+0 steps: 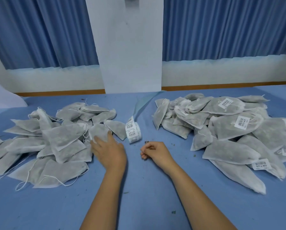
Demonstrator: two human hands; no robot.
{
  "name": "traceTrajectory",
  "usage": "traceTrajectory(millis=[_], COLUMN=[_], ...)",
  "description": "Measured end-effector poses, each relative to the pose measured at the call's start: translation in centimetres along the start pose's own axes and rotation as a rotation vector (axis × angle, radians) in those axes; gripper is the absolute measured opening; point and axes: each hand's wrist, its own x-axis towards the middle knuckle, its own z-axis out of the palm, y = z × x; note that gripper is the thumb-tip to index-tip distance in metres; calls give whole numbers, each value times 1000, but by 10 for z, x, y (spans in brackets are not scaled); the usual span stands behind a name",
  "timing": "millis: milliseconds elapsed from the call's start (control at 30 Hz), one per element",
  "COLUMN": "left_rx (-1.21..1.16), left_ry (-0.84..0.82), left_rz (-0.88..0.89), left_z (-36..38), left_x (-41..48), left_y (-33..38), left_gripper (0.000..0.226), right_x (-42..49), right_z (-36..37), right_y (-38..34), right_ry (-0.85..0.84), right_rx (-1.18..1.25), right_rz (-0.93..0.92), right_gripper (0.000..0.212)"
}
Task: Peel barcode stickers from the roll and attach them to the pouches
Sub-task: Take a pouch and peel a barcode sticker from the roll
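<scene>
- As seen from the head camera, looking forward and down: blue-covered table [139, 188], with blue curtains [39, 30] and a white pillar [130, 55] at the far side.
- Left hand [108, 150]: stretched out to the near right edge of the left heap, fingers [97, 141] fairly straight and spread, laid on top of one pouch [98, 131]. Touching it, not curled round it.
- Right hand [153, 151]: resting on the cloth near the middle, just right of the left hand and apart from it. Fingers curled in toward the palm, thumb against the forefinger. Nothing visible in the grip, though cannot tell for sure.
- Sticker roll [133, 131]: lying on the cloth between the two heaps, just beyond both hands and touched by neither, with a loose strip of printed barcode labels running over it toward the far side.
- Left heap of pouches [47, 143]: grey-white drawstring bags tumbled over one another, no labels showing.
- Right heap of pouches [210, 120]: same bags, several showing a barcode sticker [241, 125] on the upper face.
- Dark crumbs [173, 212] scattered on the cloth, some just beyond the right hand.
</scene>
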Motion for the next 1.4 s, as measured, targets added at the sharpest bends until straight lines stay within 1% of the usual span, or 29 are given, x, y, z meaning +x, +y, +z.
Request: traceTrajectory(millis=[33,67,133,200,233,267,333,367,400,467,500,567,600,633,733,800,833,900,933,1033,1100,1167,1267,1333,1400], left_rx=[57,74,58,19,-55,-178,-508,-640,-713,-732,-711,-641,-612,-598,-618,-620,-625,-656,-658,-568,-518,-465,-360,-399,-571], left_ry=[-61,-82,-48,-23,2,42,143,173,170,87,20,-92,-127,-153,-218,-230,-234,-246,-238,-138,-112,-132,-167,-146,-148], left_rz=[-19,-17,-4,-32,-61,-90,-102,-55,31,282,414,611,657,670,632,614,609,584,564,497,454,399,331,353,480], left_z=[2,5,8,5,4,1,-12,-19,-25,-35,-38,-39,-38,-37,-36,-36,-35,-34,-34,-34,-34,-32,-29,-30,-32], left_x=[7,12,18,18,18,18,16,15,14,11,9,6,5,5,7,10,11,10,10,14,16,17,15,13,9], left_y=[-10,-17,-22,-17,-16,-15,-15,-16,-17,-18,-17,-14,-13,-12,-14,-17,-17,-17,-17,-21,-24,-24,-23,-22,-17], left_gripper=[51,49,40,40,41,43,47,44,39,37,38,37,36,36,34,34,33,31,30,27,28,31,36,44,48], right_x=[2,3,2,0,-2,-5,-13,-16,-19,-23,-24,-24,-23,-22,-20,-20,-21,-22,-23,-26,-28,-30,-29,-26,-25], right_z=[1,0,1,1,2,2,3,3,3,3,4,5,5,5,0,-3,-4,-8,-10,-16,-19,-19,-18,-20,-19], right_y=[2,3,2,-1,-4,-9,-18,-23,-27,-31,-32,-31,-30,-28,-25,-25,-26,-27,-29,-34,-36,-37,-38,-38,-37], right_ry=[-13,-28,-53,-39,-11,26,56,44,27,-14,-34,-51,-39,-13,59,40,19,-5,-15,-73,-83,-56,62,130,119], right_rx=[-52,-100,-174,-283,-353,-384,-301,-245,-225,-262,-295,-334,-364,-409,-535,-476,-419,-371,-375,-332,-255,-148,-30,4,-44], right_rz=[12,19,16,-28,-74,-128,-279,-384,-487,-631,-650,-607,-565,-530,-476,-413,-372,-320,-312,-317,-327,-331,-334,-340,-354], right_gripper=[21,20,18,16,15,16,20,25,36,58,64,65,59,49,20,6,6,21,24,25,27,29,30,30,30])
